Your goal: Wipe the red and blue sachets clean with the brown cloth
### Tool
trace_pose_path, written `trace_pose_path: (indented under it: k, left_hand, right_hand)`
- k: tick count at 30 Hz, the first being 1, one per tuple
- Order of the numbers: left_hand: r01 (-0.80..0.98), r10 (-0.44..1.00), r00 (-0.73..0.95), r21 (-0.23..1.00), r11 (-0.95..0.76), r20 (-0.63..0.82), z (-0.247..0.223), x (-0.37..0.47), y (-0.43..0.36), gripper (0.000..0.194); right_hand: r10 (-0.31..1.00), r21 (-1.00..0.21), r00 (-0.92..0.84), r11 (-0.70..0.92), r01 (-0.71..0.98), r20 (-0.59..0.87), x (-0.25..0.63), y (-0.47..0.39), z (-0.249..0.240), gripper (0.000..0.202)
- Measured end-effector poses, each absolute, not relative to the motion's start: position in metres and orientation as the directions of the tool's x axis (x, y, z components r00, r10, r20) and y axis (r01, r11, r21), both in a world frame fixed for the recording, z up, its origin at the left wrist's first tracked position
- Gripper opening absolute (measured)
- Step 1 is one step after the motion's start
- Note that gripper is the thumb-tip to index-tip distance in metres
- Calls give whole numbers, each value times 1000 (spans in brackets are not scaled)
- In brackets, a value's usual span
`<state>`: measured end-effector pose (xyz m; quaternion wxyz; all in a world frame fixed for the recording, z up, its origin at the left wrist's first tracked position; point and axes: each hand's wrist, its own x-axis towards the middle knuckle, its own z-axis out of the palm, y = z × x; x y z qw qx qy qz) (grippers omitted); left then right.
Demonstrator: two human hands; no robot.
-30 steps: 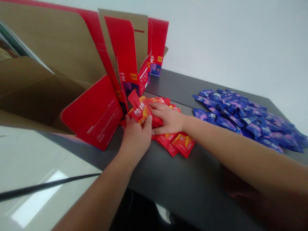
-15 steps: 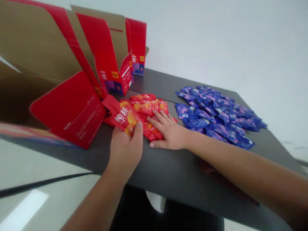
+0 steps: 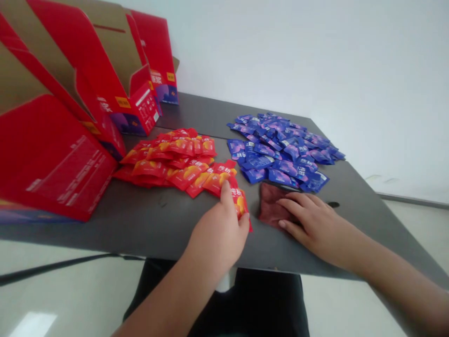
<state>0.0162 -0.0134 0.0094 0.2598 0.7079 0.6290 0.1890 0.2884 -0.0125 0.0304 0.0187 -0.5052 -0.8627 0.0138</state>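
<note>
My left hand [image 3: 220, 229] is closed on a red sachet [image 3: 239, 199] at the near right end of the pile of red sachets [image 3: 175, 157]. My right hand [image 3: 312, 222] rests with its fingers over a dark red cloth [image 3: 271, 206] on the grey table. Part of the cloth is hidden under the fingers, and whether they pinch it cannot be told. Just beyond the cloth lies a pile of blue-purple sachets [image 3: 280, 150], its near edge close to my right fingers.
Open red cartons [image 3: 140, 105] with raised flaps stand at the left and back left of the grey table [image 3: 196, 112]. One carton flap [image 3: 52, 164] leans over the table's left part. A black strap [image 3: 63, 267] hangs past the front edge.
The view has turned to the right. My left hand has moved right with a sachet, to the near end of the red pile. My right hand has left the red sachets and come onto the cloth.
</note>
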Motion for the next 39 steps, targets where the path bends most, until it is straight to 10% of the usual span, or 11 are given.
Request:
trace_pose_path:
  k: [7, 13, 27, 39]
  left_hand:
    - [835, 939, 335, 437, -333, 77, 5, 4, -16, 117]
    - [728, 887, 461, 558, -397, 29, -3, -4, -12, 125]
    - [764, 904, 426, 521, -380, 34, -3, -8, -6, 129]
    - [697, 881, 460, 568, -438, 115, -8, -12, -5, 112]
  right_hand:
    - [899, -279, -416, 438, 854, 137, 281, -20, 40, 21]
    - [719, -546, -671, 641, 539, 182, 232, -16, 50, 32]
    - [776, -262, -606, 630, 731, 175, 223, 40, 17, 32]
    - [583, -639, -810, 647, 417, 61, 208, 10, 46, 45]
